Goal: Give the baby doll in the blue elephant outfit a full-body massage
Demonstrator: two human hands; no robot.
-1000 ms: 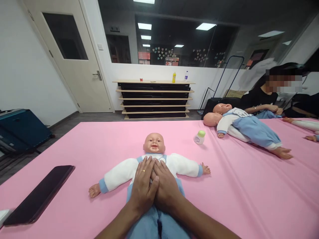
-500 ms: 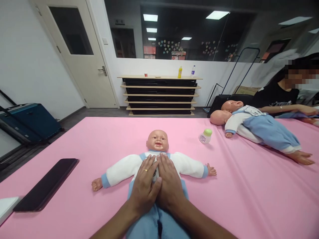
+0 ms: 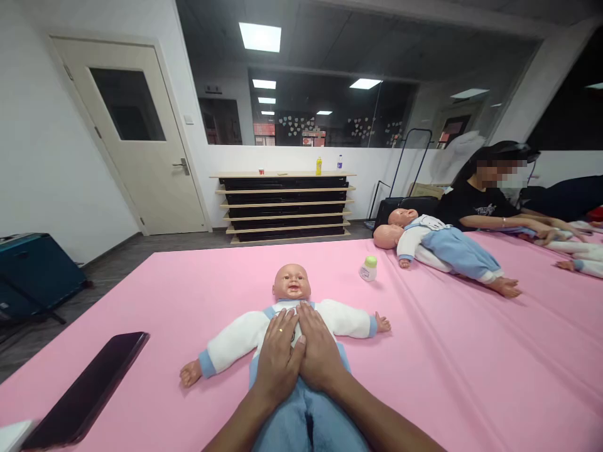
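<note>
A baby doll [image 3: 291, 282] lies on its back on the pink cover [image 3: 452, 389], head away from me and arms spread. It wears a white top with blue cuffs and blue trousers. My left hand [image 3: 279, 358], with a ring on one finger, rests flat on the doll's chest. Beside it my right hand [image 3: 320, 351] also lies flat there, fingers stretched toward the doll's neck. The thumbs meet in the middle, and the palms hide most of the print on the doll's chest. Both hands are open and grasp nothing.
A small bottle with a green cap [image 3: 369, 269] stands right of the doll's head. A black phone-like slab [image 3: 89, 389] lies at left. Two more dolls [image 3: 447, 248] lie at right, near a person in black [image 3: 480, 201]. A shelf stack [image 3: 285, 207] stands behind.
The view has tilted up and swung right, so more of the person at right shows. My hands stay flat on the doll's chest, with no clear shift.
</note>
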